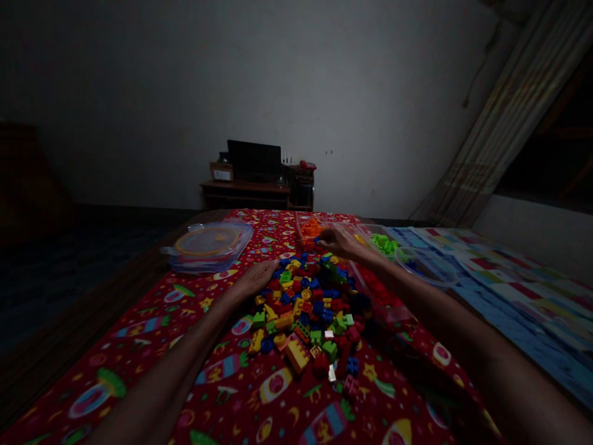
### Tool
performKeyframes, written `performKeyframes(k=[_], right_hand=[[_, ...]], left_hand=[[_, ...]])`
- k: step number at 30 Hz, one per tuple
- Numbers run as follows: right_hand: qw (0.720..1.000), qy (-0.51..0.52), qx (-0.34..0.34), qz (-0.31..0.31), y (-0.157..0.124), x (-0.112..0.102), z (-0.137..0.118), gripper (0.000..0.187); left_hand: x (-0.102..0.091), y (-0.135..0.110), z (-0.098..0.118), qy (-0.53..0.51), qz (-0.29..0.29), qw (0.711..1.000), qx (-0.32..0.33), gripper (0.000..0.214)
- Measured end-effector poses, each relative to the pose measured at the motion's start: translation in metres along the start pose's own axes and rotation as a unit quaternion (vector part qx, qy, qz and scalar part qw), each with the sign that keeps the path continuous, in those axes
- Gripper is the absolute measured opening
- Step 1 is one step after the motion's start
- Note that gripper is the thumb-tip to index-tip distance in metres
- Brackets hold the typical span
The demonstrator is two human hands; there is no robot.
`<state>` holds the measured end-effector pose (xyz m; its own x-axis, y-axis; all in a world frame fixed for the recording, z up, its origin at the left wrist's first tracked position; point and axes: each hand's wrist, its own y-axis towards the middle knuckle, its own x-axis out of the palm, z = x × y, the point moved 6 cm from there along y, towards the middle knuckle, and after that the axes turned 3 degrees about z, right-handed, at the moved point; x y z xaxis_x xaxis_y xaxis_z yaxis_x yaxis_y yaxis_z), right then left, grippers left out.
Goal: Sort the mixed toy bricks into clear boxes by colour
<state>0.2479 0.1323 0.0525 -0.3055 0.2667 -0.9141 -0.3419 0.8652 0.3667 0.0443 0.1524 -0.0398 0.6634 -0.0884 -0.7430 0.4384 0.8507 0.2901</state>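
- Right hand (337, 241): grip clamped on a small blue plastic brick (317, 240), near orange plastic bricks (311, 227).
- Left hand (262, 275): at the left edge of the multicoloured plastic brick pile (306, 303); I cannot tell whether its grip is parted.
- The pile lies on red patterned cloth (269, 414).

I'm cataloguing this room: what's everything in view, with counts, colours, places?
Block heap: one, mixed colours, on cloth.
Containers: several, clear, beyond and right of heap.
Boxed blocks: many, mainly orange, green, red, inside containers.
Plastic stack: one, clear, cloth's left side.
Cloth: one, patterned red, beneath heap.
Monitor: one, black, on desk.
Desk: one, brown, against wall.
Box: one, brown, left of monitor.
Patchwork sheet: one, multicoloured, right.
Curtain: one, pale, far right.
Left hand: one, at heap's left edge.
Right hand: one, beyond heap, pinching blue block.
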Motion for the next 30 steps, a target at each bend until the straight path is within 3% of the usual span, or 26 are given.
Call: performKeyframes(k=[3, 7, 10, 13, 15, 18, 22, 26, 30], right_hand=[[0.996, -0.045, 0.029, 0.066, -0.028, -0.050, 0.023, 0.025], [0.972, -0.157, 0.155, 0.084, -0.075, -0.098, 0.078, 0.025], [0.948, -0.214, 0.232, 0.040, -0.103, -0.110, 0.114, 0.024], [0.933, -0.253, 0.254, -0.024, -0.113, -0.106, 0.124, 0.027], [0.938, -0.265, 0.224, -0.019, -0.103, -0.099, 0.110, 0.032], [0.965, -0.224, 0.133, 0.004, -0.071, -0.075, 0.068, 0.040], [0.990, -0.087, -0.001, -0.110, -0.022, -0.008, 0.007, 0.042], [0.974, -0.101, 0.014, -0.201, 0.005, 0.050, -0.011, 0.045], [0.964, -0.120, 0.064, -0.227, 0.013, 0.076, -0.004, 0.043]], left_hand=[[0.000, -0.001, 0.001, 0.002, -0.011, 1.000, 0.002, 0.060], [0.000, 0.000, 0.001, 0.011, 0.001, 1.000, 0.000, 0.064], [0.003, 0.001, -0.002, 0.021, -0.004, 1.000, -0.011, 0.066], [0.003, 0.002, -0.003, 0.017, 0.007, 1.000, -0.018, 0.067], [0.002, 0.002, -0.003, 0.013, 0.006, 1.000, -0.014, 0.071], [0.005, 0.001, -0.003, 0.010, -0.014, 1.000, -0.005, 0.078], [0.008, 0.003, -0.011, 0.018, -0.004, 1.000, -0.017, 0.077], [0.009, 0.004, -0.022, 0.032, 0.025, 0.998, -0.052, 0.069], [0.011, 0.003, -0.023, 0.028, 0.000, 0.997, -0.068, 0.070]])
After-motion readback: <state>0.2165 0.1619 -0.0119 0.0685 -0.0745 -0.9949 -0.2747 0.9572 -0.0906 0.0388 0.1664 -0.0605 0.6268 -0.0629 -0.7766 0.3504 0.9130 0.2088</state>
